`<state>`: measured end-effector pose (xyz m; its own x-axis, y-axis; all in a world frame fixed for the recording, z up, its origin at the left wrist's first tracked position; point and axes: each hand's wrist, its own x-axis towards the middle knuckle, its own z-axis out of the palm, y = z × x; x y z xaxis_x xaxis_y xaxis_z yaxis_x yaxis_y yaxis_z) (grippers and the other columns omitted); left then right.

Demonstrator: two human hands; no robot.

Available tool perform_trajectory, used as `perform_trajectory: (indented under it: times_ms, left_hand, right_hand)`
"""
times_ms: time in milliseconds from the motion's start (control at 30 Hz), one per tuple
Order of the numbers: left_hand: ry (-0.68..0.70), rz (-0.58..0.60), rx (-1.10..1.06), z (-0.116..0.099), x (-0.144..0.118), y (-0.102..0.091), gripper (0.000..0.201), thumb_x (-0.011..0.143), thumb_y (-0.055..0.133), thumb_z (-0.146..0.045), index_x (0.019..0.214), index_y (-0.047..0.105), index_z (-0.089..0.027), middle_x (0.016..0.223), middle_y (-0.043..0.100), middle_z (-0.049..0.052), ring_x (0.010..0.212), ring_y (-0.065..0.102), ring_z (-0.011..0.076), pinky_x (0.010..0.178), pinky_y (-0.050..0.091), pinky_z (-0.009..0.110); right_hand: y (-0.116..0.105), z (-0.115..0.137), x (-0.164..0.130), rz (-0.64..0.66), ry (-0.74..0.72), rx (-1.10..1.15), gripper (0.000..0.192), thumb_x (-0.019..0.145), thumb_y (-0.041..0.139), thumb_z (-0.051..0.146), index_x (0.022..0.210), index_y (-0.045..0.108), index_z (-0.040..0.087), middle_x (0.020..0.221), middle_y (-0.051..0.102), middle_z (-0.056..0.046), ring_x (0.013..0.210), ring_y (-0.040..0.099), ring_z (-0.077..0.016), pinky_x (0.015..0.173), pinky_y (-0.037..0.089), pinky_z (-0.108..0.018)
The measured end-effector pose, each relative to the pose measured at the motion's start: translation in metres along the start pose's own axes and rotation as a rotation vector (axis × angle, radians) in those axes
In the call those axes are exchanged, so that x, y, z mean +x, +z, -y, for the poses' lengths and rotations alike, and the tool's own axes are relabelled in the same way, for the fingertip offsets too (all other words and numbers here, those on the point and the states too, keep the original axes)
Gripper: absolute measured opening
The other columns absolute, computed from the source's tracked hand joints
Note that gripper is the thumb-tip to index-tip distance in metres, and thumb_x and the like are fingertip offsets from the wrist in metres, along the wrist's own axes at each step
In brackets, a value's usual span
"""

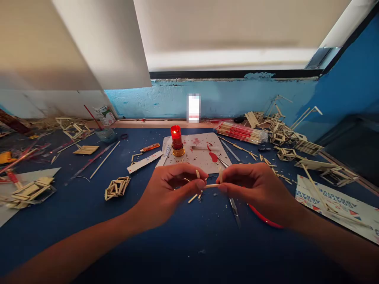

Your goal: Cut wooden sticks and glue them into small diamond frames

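Both forearms reach in from the bottom edge, and the left hand [168, 189] and right hand [257, 187] meet above the blue tabletop [89, 213]. Their fingers are pinched together on a thin wooden stick [211, 185], held level between the two hands, with other short pieces poking up beside it. It looks pale, slim and brittle. Squeezing or bending too hard could snap it, I judge, or it could slip down among the scraps below. A lit red candle [177, 140] burns just beyond the hands, near enough to scorch wood or skin.
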<state>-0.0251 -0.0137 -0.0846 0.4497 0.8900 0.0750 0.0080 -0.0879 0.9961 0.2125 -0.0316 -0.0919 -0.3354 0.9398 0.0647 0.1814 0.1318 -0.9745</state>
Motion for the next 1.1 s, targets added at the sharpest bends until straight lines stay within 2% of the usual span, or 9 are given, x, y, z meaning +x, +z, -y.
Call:
perform_trajectory:
  times_ms: [133,367,567,667,733,800,900,1000,1100]
  left_hand:
    - [-0.131,-0.043,-0.076,0.022,0.008,0.005,0.016,0.085,0.084,-0.028,0.097,0.082,-0.018,0.079,0.079,0.004,0.072,0.074,0.0166,0.074,0.065,0.031]
    - [-0.197,-0.010,-0.065,0.052,0.016,-0.001,0.026,0.087,0.082,-0.033,0.109,0.080,-0.019,0.082,0.081,0.004,0.075,0.077,0.0189,0.077,0.068,0.034]
    - [-0.049,-0.170,0.381,0.054,0.029,-0.031,0.028,0.094,0.073,-0.039,0.112,0.079,-0.018,0.098,0.081,0.008,0.080,0.075,0.0192,0.073,0.061,0.028]
    - [-0.085,-0.097,0.492,0.055,0.028,-0.035,0.027,0.094,0.072,-0.042,0.106,0.081,-0.019,0.089,0.080,0.007,0.075,0.072,0.0192,0.068,0.058,0.028]
    - [-0.146,-0.006,0.374,0.057,0.024,-0.028,0.027,0.095,0.070,-0.041,0.109,0.079,-0.019,0.089,0.080,0.007,0.074,0.072,0.0196,0.067,0.058,0.029]
    - [-0.201,0.053,0.191,0.059,0.018,-0.018,0.025,0.095,0.072,-0.039,0.109,0.078,-0.019,0.092,0.079,0.007,0.079,0.074,0.0202,0.069,0.059,0.029]
    - [-0.226,0.045,0.069,0.060,0.014,-0.009,0.018,0.093,0.074,-0.036,0.102,0.080,-0.022,0.085,0.078,0.003,0.076,0.072,0.0169,0.070,0.059,0.026]
    - [-0.188,-0.079,0.082,0.058,0.018,-0.012,0.012,0.091,0.078,-0.033,0.096,0.083,-0.023,0.082,0.080,0.001,0.072,0.071,0.0135,0.069,0.059,0.021]
    - [-0.088,-0.277,0.154,0.050,0.025,-0.022,0.009,0.089,0.080,-0.029,0.093,0.085,-0.022,0.078,0.079,-0.001,0.067,0.070,0.0101,0.065,0.058,0.016]
  right_hand:
    - [0.001,-0.024,0.002,0.034,0.152,0.139,0.018,0.084,0.084,0.038,0.087,0.079,0.020,0.081,0.076,0.001,0.072,0.069,-0.0137,0.064,0.052,-0.023]
    - [0.002,-0.054,0.007,0.064,0.230,0.031,0.020,0.087,0.079,0.039,0.089,0.079,0.019,0.078,0.072,0.000,0.069,0.063,-0.0141,0.059,0.047,-0.024]
    - [-0.006,-0.059,0.005,0.057,0.349,-0.120,0.027,0.090,0.073,0.047,0.093,0.079,0.021,0.071,0.065,0.002,0.060,0.055,-0.0121,0.050,0.040,-0.021]
    - [-0.008,-0.061,0.003,0.049,0.372,-0.059,0.024,0.090,0.075,0.047,0.090,0.079,0.023,0.071,0.066,0.003,0.059,0.055,-0.0104,0.049,0.040,-0.019]
    - [-0.006,-0.061,0.002,0.037,0.380,0.010,0.021,0.089,0.077,0.044,0.090,0.079,0.023,0.071,0.067,0.003,0.058,0.055,-0.0099,0.049,0.041,-0.018]
    - [-0.001,-0.059,0.002,0.021,0.361,0.048,0.019,0.089,0.079,0.042,0.091,0.079,0.023,0.070,0.068,0.002,0.058,0.056,-0.0100,0.050,0.041,-0.018]
    - [0.009,-0.054,0.005,0.023,0.307,0.054,0.018,0.090,0.078,0.041,0.087,0.079,0.023,0.068,0.068,0.003,0.058,0.056,-0.0096,0.051,0.043,-0.018]
    - [0.017,-0.051,0.010,0.025,0.237,-0.044,0.016,0.092,0.075,0.039,0.098,0.078,0.025,0.073,0.071,0.003,0.060,0.060,-0.0106,0.054,0.047,-0.020]
    - [0.023,-0.053,0.016,0.107,-0.002,-0.367,0.017,0.100,0.065,0.027,0.113,0.075,0.023,0.088,0.074,-0.001,0.075,0.066,-0.0144,0.067,0.052,-0.026]
